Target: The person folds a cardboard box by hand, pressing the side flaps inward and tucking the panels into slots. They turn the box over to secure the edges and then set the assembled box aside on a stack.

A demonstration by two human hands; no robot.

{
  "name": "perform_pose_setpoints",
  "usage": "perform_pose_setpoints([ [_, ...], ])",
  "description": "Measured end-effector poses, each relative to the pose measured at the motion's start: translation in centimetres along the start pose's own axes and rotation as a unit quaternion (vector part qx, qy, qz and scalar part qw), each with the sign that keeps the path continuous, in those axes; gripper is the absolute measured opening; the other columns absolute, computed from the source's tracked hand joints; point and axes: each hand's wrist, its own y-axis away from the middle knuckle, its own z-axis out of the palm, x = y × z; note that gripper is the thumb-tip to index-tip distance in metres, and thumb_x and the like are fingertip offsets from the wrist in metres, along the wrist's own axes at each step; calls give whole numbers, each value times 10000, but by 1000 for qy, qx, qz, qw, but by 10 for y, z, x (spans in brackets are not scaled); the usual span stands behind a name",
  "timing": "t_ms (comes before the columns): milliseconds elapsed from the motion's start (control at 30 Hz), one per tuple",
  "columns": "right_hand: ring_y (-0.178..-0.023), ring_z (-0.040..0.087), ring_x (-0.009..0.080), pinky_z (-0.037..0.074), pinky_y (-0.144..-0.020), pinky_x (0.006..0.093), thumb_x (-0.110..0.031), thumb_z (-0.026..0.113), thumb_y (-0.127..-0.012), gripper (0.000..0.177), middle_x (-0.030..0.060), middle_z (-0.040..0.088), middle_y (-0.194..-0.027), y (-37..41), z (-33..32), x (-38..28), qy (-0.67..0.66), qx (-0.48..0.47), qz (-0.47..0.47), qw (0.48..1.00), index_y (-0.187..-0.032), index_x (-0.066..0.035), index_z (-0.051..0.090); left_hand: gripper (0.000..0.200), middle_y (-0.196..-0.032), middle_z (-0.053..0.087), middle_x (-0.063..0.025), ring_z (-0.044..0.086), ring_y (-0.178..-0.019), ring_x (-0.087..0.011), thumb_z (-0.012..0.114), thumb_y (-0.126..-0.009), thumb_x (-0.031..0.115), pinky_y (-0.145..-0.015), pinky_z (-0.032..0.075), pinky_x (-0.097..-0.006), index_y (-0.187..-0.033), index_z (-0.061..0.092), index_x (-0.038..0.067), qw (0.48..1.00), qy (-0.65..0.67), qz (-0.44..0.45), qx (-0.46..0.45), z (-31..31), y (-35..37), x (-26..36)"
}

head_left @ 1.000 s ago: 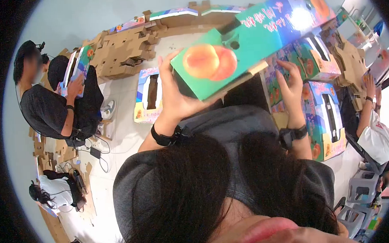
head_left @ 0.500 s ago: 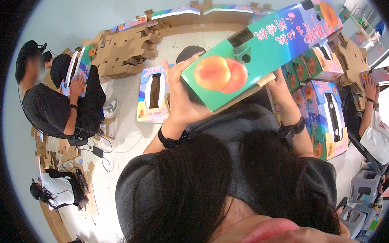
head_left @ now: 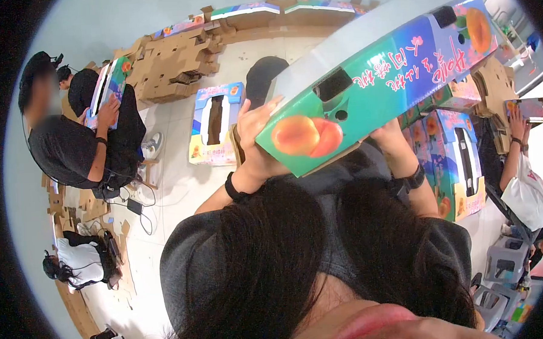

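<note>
Now closer, peach box (head_left: pixel 377 86), left hand (head_left: pixel 259 143) gripping, right hand (head_left: pixel 387 141) probably beneath.

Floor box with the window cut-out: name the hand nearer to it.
Left. The left hand grips the raised box at its peach end, beside the floor box; the right hand is farther, under that box.

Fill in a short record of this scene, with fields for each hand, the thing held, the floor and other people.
held thing: long peach box, raised and tilted, peach picture at its near end
left hand: grips the near end, fingers over the top edge
right hand: beneath the box's lower edge, fingers hidden
floor: one printed box lying flat; cardboard pile beyond it
right side: stacked boxes
other people: person in black at the left, holding a box
</note>
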Motion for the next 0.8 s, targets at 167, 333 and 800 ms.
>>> perform_pose_setpoints([
  [167, -1353, 437, 233, 351, -1134, 403, -478, 866, -763, 1106, 120, 452, -1469, -5, 3, 9, -2, 13, -26, 1000, -1542, 14, 254, 1010, -1301, 598, -202, 619, -1163, -338, 931, -658, 412, -1152, 259, -531, -1382, 307, 88, 998, -49, -20, 15, 2, -1, 10],
  [333, -1385, 414, 244, 334, -1149, 400, -372, 894, -740, 1103, 122, 445, -1485, 3, 23, -54, -50, -1, 59, 997, -1552, 9, 252, 956, -1294, 592, -208, 619, -1160, -334, 916, -700, 368, -1151, 258, -521, -1380, 298, 104, 997, -70, -35, 22, 6, 9, 9],
  [800, -953, 692, 269, 564, -869, 386, -294, 726, -761, 571, 157, 699, -1060, -15, -19, -98, -55, 158, -1, 986, -1206, 48, 621, 1224, -1600, 215, -275, 231, -1491, -453, 815, -718, 625, -1175, 86, -591, -1606, 110, 163, 992, 12, -8, -122, 29, -2, -4],
])
